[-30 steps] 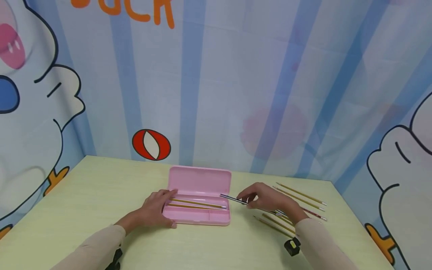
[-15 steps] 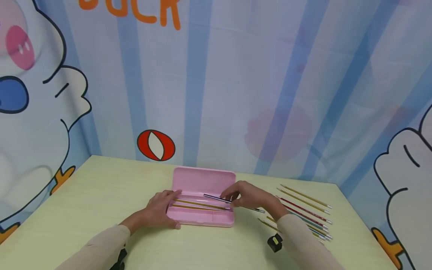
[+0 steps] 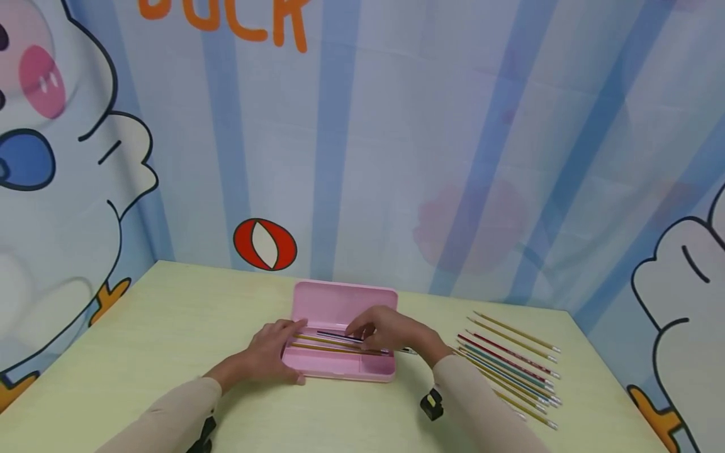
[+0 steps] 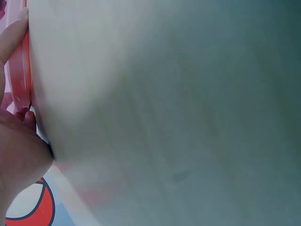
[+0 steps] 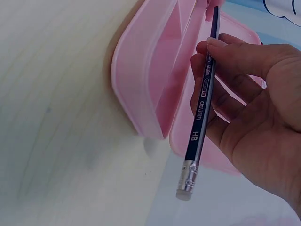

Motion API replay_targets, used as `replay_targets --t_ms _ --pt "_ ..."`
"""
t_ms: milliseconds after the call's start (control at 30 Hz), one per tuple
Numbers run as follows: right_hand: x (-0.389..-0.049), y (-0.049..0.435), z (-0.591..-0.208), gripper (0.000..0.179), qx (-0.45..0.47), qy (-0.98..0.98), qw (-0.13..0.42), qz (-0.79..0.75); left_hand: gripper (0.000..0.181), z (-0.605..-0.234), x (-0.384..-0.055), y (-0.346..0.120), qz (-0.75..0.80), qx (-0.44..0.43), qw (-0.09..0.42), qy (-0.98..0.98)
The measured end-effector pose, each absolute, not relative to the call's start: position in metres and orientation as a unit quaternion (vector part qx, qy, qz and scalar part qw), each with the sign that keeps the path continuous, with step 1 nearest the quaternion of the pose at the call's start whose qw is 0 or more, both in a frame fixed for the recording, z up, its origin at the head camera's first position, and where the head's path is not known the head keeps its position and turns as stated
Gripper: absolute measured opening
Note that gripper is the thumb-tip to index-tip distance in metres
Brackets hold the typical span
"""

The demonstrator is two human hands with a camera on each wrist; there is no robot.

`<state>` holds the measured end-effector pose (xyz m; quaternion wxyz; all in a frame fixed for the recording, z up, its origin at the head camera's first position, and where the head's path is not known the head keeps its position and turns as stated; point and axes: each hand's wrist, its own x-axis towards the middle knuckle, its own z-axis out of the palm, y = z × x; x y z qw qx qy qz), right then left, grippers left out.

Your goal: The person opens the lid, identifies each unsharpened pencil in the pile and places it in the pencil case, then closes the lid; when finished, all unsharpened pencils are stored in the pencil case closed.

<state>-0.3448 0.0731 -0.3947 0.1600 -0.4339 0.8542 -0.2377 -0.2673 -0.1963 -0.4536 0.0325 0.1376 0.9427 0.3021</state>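
Note:
A pink pencil case lies on the table with its lid raised at the back. My left hand holds its left end, thumb at the front edge and fingers toward the hinge side. In the left wrist view that thumb lies along the case's side. Between thumb and fingers, my right hand pinches a dark HB pencil with a white eraser in a silver ferrule. This pencil is over the case, its eraser end beyond the right edge. Yellow pencils lie lengthwise inside.
To the right, several loose pencils in yellow, red, teal and other colours lie slanted on the pale table, erasers toward the right. Behind the table hangs a striped blue cloth with cartoon prints.
My right hand has moved left with the dark pencil, from beside the case to over it. The left hand keeps its hold on the case. The view has shifted slightly.

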Motion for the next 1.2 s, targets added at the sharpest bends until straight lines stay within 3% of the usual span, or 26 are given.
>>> replay_targets --t_ms 533,1200 --pt "-0.342 0.034 -0.402 0.027 -0.433 0.862 0.15 -0.215 0.104 -0.457 -0.27 -0.199 0.305 0.156 0.027 0.939" --pt "-0.341 0.028 -0.407 0.028 -0.405 0.875 0.153 -0.217 0.105 -0.454 -0.27 -0.197 0.3 0.138 0.038 0.943"
